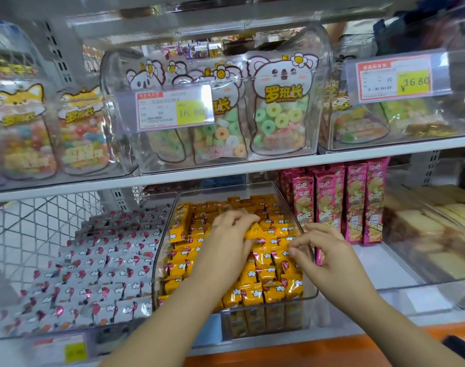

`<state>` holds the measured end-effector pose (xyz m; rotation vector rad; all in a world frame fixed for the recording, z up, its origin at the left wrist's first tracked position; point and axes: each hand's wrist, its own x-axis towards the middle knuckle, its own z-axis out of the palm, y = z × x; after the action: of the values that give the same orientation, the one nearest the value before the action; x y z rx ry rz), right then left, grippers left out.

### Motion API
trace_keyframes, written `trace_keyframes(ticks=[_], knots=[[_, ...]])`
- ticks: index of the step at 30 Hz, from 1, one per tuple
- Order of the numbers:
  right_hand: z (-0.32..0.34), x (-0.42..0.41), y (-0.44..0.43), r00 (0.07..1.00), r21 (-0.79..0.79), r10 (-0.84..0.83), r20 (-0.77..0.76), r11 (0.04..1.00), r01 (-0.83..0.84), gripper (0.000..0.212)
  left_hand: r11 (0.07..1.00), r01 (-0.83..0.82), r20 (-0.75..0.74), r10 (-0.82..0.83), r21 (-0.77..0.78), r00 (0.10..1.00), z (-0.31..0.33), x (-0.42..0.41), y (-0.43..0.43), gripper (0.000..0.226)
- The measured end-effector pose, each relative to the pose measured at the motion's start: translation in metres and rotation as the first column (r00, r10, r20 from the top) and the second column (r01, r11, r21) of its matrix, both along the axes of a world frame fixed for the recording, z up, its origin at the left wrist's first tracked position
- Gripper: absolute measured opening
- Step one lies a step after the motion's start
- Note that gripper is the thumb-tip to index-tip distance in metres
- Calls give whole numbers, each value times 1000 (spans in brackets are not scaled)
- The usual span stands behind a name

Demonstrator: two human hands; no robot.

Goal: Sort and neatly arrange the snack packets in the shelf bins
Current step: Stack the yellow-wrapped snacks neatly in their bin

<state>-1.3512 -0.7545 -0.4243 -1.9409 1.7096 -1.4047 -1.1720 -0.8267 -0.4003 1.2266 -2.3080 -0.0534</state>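
Lower shelf, four groups. First, a clear bin of white packets. Next, the middle bin of orange packets: the left hand curls its fingers round one, and the right hand rests bent fingertips on others, grip unclear. Then four upright pink packets in front, then a bin of pale biscuits. Above, three bins of sweet pouches. A shop.

**Hidden and unreadable**

The left hand covers several orange packets. Small print on the centre price tag is illegible. Lower left, a shelf label is blurred. A dark object is cut off lower right.
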Motion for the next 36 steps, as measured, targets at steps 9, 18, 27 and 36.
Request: trace_keyframes(ticks=[9, 18, 27, 36], knots=[[3, 21, -1, 930, -35, -35, -366, 999, 24, 38, 984, 160, 131, -169, 73, 977, -7, 30, 47, 51], [50, 50, -50, 712, 401, 167, -682, 900, 173, 48, 971, 221, 158, -234, 92, 959, -7, 41, 43, 51], [47, 50, -54, 859, 404, 131, -496, 910, 94, 52, 968, 233, 125, -243, 91, 962, -7, 44, 41, 54], [58, 35, -26, 998, 111, -62, -10, 992, 63, 49, 978, 201, 76, -205, 55, 976, -5, 49, 39, 54]])
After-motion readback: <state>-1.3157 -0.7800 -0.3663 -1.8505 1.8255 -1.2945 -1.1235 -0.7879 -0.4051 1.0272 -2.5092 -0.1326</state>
